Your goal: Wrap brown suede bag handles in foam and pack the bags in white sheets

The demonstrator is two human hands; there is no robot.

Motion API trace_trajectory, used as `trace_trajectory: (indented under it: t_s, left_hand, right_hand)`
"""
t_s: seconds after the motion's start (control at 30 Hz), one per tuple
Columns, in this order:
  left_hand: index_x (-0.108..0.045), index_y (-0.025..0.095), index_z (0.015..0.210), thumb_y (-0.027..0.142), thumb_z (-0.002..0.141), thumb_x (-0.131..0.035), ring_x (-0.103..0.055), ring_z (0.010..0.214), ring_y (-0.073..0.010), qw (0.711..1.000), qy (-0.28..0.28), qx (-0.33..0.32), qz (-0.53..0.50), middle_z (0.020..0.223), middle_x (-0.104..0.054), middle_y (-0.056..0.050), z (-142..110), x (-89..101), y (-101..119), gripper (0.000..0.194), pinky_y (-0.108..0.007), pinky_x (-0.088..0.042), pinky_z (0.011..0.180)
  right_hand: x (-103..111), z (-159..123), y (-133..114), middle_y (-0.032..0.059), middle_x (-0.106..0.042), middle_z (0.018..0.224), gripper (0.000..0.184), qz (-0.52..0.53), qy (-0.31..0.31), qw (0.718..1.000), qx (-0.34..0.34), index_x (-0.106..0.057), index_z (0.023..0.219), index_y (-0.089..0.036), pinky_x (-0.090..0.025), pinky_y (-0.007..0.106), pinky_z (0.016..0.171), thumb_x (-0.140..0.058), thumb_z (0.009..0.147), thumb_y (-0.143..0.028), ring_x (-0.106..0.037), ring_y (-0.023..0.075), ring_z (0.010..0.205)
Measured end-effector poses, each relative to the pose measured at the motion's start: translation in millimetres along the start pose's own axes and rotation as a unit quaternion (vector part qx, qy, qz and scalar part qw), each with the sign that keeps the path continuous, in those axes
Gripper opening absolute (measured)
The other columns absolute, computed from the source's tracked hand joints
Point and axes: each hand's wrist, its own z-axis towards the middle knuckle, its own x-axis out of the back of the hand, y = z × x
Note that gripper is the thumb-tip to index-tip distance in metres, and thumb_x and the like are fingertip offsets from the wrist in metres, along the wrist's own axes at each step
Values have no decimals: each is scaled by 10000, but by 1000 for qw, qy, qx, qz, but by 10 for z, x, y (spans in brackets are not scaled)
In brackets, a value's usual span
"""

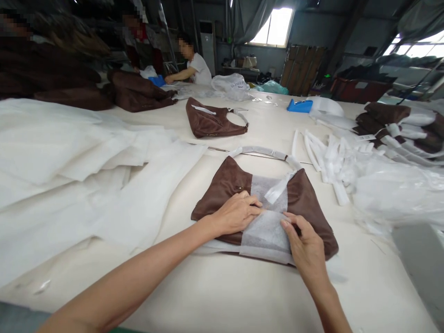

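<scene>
A brown handbag [222,194] lies flat on the white table in front of me, its handle [263,150] wrapped in white material. A band of thin white wrapping paper [267,236] goes across the bag's middle, one part overlapping another. My left hand [237,212] rests on the bag and the paper's left side, fingers stretched and pressing down. At the paper's right edge, my right hand [305,240] pinches it between thumb and fingers. A white tag-like strip [279,187] hangs from the handle onto the bag.
Large white sheets [86,152] are spread at the left. Another brown handbag [208,120] lies farther back. White strips [329,162], clear plastic bags [398,194] and stacked brown bags [381,120] are at the right. A blue holder [300,106] stands behind. A co-worker [197,67] sits across the table.
</scene>
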Motion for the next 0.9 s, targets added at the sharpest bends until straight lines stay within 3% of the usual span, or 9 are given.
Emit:
trace_trajectory:
  t_s: [0.13, 0.27, 0.4, 0.6, 0.77, 0.83, 0.9]
  left_hand:
    - [-680, 208, 1027, 251, 1037, -327, -610, 994, -172, 993, -23, -12, -112, 1145, -706, -15, 12, 132, -54, 355, -341, -388, 908]
    - [-659, 218, 944, 433, 923, -596, -624, 981, -192, 984, -21, 64, -165, 1120, -711, -11, 36, 160, -58, 225, -339, -403, 925]
    - [-531, 207, 657, 324, 844, -682, -626, 1041, -203, 966, -11, 131, -222, 1152, -719, 5, 50, 100, -69, 267, -348, -400, 959]
    - [-467, 213, 634, 269, 837, -639, -624, 1025, -201, 958, 7, 184, -218, 1114, -706, 15, 57, 13, -50, 271, -342, -420, 885]
    - [-453, 205, 618, 285, 822, -620, -625, 996, -191, 954, 4, 213, -210, 1104, -683, 11, 75, -16, -39, 276, -321, -418, 839]
    - [-455, 205, 621, 311, 827, -601, -624, 989, -190, 956, 0, 211, -206, 1110, -678, 10, 79, -14, -43, 274, -317, -417, 843]
    - [-463, 207, 622, 360, 842, -575, -625, 986, -192, 959, -2, 206, -195, 1116, -674, 9, 70, -11, -62, 291, -315, -420, 842]
  right_hand:
    - [-28, 14, -45, 84, -706, 1118, 264, -1, -1, 999, -38, -622, 919, -213, -488, 360, 883, -494, 950, -442, -652, 226, 961]
    - [-71, 24, -96, 54, -685, 1099, 244, -47, 7, 998, -51, -584, 828, -225, -477, 317, 782, -483, 948, -413, -648, 207, 937]
    - [-122, 36, -147, 14, -651, 1146, 254, -94, 1, 993, -77, -558, 759, -227, -444, 281, 661, -510, 936, -402, -645, 172, 856]
    - [-187, 30, -163, -7, -609, 1104, 235, -106, 23, 988, -113, -521, 730, -215, -416, 275, 604, -582, 904, -360, -607, 132, 722]
    - [-200, 57, -102, 12, -573, 966, 158, -53, 48, 994, -85, -526, 778, -214, -463, 298, 675, -600, 900, -281, -561, 129, 681]
    - [-156, 25, -127, 38, -566, 992, 40, -19, 75, 996, -47, -572, 879, -209, -489, 307, 745, -576, 914, -227, -584, 150, 771]
    - [-58, -66, -187, 70, -566, 1046, 116, 13, 95, 995, 6, -594, 1027, -200, -499, 311, 837, -529, 936, -170, -597, 171, 915]
